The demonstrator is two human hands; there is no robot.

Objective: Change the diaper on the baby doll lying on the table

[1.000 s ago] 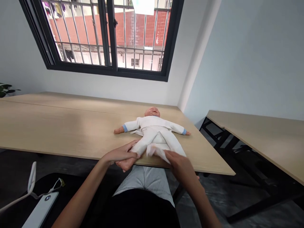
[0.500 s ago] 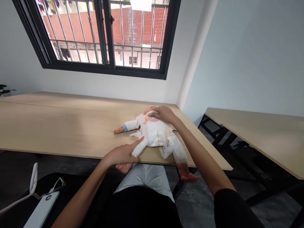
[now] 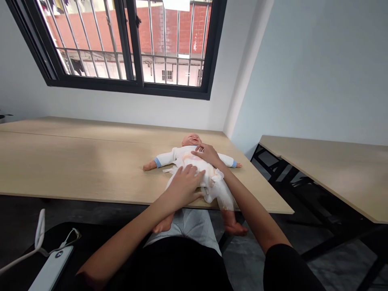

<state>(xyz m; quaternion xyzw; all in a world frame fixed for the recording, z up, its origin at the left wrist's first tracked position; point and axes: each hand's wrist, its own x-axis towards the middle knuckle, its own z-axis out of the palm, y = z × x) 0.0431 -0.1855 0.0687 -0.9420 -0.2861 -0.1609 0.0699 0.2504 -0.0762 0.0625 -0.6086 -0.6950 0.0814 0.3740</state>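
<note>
A baby doll (image 3: 166, 158) in white clothes with blue cuffs lies on its back, arms spread, its lower legs hanging past the table's front edge. Around its middle is a white diaper (image 3: 198, 163) with a faint coloured print. My left hand (image 3: 185, 186) lies over the doll's lower belly and hip, fingers spread, hiding part of the diaper and one leg. Across the doll's chest rests my right hand (image 3: 209, 155), its fingers stretched out at the diaper's upper edge. The far sleeve passes partly behind my right wrist.
The doll lies on a long light-wood table (image 3: 91, 161) against the wall, under a barred window (image 3: 130, 48). Another table (image 3: 327, 161) stands to the right across a gap. At lower left, a white power bank (image 3: 51, 268) with a cable lies on a black surface.
My left hand has moved from the doll's thigh up and right onto its lower belly. My right hand has slid down slightly from near the neck, uncovering the doll's head.
</note>
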